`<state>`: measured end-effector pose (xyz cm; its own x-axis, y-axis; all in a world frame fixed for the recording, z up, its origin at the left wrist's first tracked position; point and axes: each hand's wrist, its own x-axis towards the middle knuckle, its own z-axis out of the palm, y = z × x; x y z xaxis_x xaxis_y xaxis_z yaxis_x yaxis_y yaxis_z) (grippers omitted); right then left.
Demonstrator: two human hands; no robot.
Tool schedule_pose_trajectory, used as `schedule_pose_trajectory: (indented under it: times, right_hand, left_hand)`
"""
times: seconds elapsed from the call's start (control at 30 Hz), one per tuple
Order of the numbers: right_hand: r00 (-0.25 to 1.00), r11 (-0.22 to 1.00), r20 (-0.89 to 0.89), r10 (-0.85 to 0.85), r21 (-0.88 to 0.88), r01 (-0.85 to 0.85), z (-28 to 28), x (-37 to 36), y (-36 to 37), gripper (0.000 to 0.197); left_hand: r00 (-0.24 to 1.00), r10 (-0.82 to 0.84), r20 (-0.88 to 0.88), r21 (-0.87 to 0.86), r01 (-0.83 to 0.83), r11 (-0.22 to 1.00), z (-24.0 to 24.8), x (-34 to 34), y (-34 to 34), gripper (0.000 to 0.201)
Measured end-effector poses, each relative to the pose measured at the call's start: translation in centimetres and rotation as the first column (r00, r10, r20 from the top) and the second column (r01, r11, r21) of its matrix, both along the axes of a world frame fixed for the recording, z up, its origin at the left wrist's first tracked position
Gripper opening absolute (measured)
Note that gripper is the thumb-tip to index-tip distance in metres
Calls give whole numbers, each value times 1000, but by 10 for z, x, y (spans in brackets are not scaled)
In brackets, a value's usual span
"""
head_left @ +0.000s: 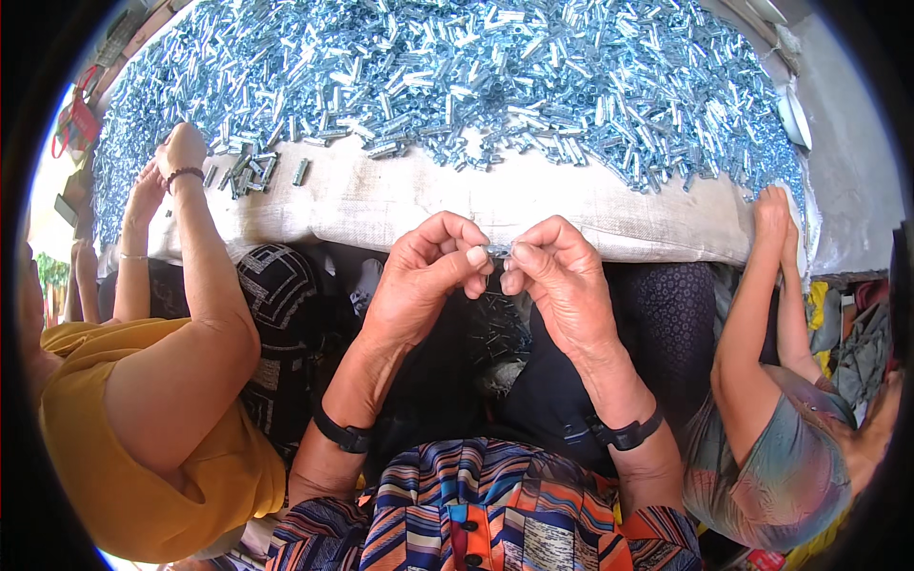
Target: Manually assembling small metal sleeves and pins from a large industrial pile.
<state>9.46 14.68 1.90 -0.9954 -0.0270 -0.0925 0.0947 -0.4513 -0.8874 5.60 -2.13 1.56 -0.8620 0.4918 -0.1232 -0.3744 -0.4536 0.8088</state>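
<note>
My left hand (433,268) and my right hand (564,282) meet in front of me, thumbs and fingertips pinched towards each other. Between them a small silvery metal piece (498,249) shows, mostly covered by the fingers, with an end in each pinch. Its exact kind is too small to make out. Just beyond my hands lies the near edge of a pale cloth-covered work surface (381,205). On it spreads a wide heap of shiny, bluish-silver small metal tube-like pieces (533,76).
To the left, a person in a yellow top (143,447) reaches both hands to the heap's edge, near a few darker metal pieces (249,175). At the right, another person's forearms (752,314) reach the surface's corner. A white dish (794,116) sits by the right edge.
</note>
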Motion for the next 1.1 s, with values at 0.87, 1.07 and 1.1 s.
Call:
schedule_pose_trajectory:
  times: [0.87, 1.07, 1.1]
  right_hand:
    - [967, 918, 113, 228, 305, -252, -4, -1, 13, 15]
    - [962, 913, 113, 250, 305, -273, -3, 0, 14, 11]
    - [964, 913, 114, 241, 311, -265, -3, -2, 17, 11]
  left_hand:
    - [616, -40, -787, -617, -785, 53, -17, -83, -44, 39]
    - [665, -144, -733, -654, -747, -119, -22, -113, -40, 47]
    - [675, -120, -728, -674, -737, -54, -21, -116, -39, 45]
